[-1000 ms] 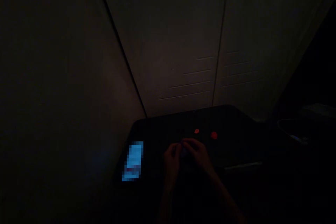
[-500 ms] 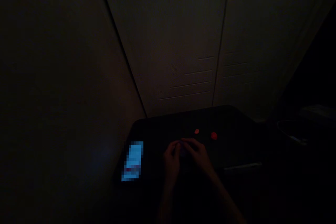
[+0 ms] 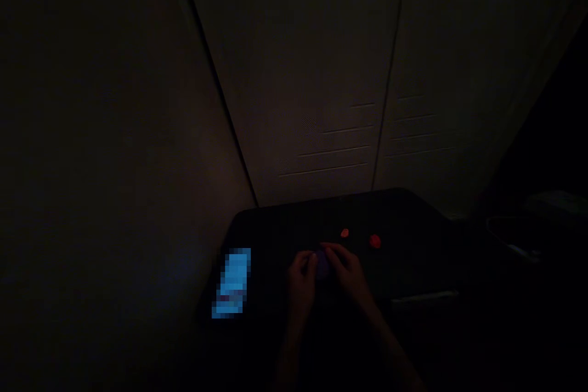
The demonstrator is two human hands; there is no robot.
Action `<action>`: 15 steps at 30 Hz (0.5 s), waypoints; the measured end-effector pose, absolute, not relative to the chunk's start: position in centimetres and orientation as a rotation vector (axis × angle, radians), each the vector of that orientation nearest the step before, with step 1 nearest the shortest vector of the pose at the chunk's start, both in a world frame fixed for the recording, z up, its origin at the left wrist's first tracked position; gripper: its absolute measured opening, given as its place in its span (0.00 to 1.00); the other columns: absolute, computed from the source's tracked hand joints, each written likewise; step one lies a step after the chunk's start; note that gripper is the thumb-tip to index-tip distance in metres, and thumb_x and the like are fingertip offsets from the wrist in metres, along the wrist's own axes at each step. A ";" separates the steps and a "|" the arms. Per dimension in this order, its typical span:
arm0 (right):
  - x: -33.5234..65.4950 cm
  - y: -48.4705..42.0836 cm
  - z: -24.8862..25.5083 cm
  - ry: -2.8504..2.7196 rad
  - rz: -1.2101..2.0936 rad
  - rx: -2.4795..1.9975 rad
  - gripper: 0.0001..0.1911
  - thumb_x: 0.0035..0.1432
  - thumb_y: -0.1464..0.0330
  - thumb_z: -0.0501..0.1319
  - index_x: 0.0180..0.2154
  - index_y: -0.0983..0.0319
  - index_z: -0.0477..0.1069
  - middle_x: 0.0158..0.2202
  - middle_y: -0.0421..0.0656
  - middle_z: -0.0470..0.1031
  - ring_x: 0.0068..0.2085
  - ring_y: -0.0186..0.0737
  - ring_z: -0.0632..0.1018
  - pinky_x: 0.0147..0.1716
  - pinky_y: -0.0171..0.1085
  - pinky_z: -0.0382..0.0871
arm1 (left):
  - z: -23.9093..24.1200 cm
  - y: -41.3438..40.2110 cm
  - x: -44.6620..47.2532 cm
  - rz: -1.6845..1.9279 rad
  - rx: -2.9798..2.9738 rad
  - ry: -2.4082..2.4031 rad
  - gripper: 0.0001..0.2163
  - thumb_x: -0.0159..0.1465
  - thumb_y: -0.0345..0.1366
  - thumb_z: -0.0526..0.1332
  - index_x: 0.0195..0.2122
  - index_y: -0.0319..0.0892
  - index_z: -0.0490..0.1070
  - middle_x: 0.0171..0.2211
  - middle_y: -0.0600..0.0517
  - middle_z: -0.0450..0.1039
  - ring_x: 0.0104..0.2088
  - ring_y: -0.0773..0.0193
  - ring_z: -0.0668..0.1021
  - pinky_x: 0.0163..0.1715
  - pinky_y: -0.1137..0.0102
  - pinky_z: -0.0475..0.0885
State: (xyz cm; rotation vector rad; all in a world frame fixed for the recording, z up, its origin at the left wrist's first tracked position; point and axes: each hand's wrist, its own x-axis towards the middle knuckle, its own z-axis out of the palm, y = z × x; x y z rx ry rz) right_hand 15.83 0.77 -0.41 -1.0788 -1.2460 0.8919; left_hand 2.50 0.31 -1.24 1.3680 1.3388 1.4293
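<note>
In the dim head view, my left hand (image 3: 302, 274) and my right hand (image 3: 350, 271) meet over a dark table (image 3: 285, 226). Between them is a dark purple roundish piece (image 3: 323, 266), its kind too dark to make out. The left thumb and fingers close on its left edge; the right fingers bend over its top right side. Just beyond the hands lies a small orange-pink lump (image 3: 344, 233). A slightly larger red lump (image 3: 375, 241) rests to the right of that.
A glowing phone-like screen (image 3: 234, 282), blurred into blocks, lies at the table's left side. Behind the table stand pale panels (image 3: 321, 73) with grooved lines. A thin pale strip (image 3: 425, 297) runs along the front right edge. Light-coloured items (image 3: 523, 251) show faintly at far right.
The purple piece shows more plainly between my hands, and the fingers have parted a little at the top. The lumps and screen stay in place; the view has shifted slightly.
</note>
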 end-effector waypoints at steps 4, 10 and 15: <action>15.7 0.7 -0.3 -1.256 0.900 -1.096 0.19 0.61 0.52 0.62 0.43 0.58 0.81 0.44 0.47 0.83 0.46 0.51 0.81 0.49 0.46 0.74 | -1.4 0.5 2.6 1.444 1.327 1.374 0.18 0.65 0.52 0.60 0.40 0.40 0.74 0.34 0.46 0.79 0.34 0.58 0.81 0.33 0.69 0.73; 15.8 0.8 -0.5 -1.278 0.936 -1.056 0.22 0.57 0.53 0.67 0.48 0.58 0.79 0.47 0.47 0.83 0.49 0.51 0.81 0.51 0.47 0.75 | -1.8 0.8 2.6 1.442 1.308 1.371 0.20 0.65 0.54 0.59 0.42 0.41 0.73 0.37 0.45 0.79 0.36 0.57 0.81 0.36 0.68 0.73; 15.9 1.0 -0.7 -1.213 0.964 -1.040 0.23 0.56 0.51 0.68 0.47 0.59 0.78 0.44 0.49 0.83 0.45 0.52 0.83 0.45 0.46 0.77 | -1.7 0.9 2.6 1.443 1.361 1.416 0.18 0.67 0.53 0.57 0.41 0.42 0.73 0.36 0.46 0.79 0.36 0.57 0.80 0.36 0.68 0.73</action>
